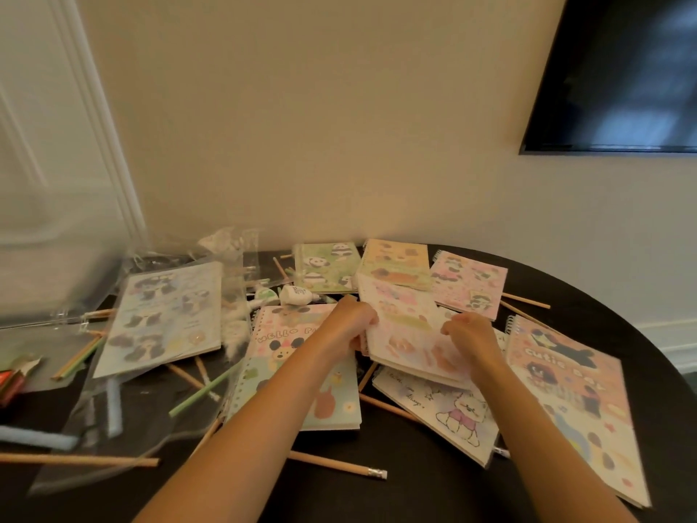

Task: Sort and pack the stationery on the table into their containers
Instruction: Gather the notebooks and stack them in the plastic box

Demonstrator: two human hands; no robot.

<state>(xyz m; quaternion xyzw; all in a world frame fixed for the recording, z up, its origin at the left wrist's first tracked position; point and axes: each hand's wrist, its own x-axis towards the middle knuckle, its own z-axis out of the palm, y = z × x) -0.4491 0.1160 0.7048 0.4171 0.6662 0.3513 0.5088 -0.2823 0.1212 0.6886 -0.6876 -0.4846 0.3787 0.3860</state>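
Several spiral notebooks with cartoon covers lie spread over a dark round table. My left hand grips the left edge of a pale pink notebook in the middle, which is lifted off the pile. My right hand holds its right side. Under it lie a "Hello" notebook and a white cat notebook. A blue notebook sits inside a clear plastic bag at the left. Wooden pencils lie scattered about.
A large orange "Cutie" notebook lies at the right edge. Panda, yellow and pink notebooks sit at the back by the wall. White glue bottles lie mid-table. A clear bin stands at the left; a dark screen hangs on the wall.
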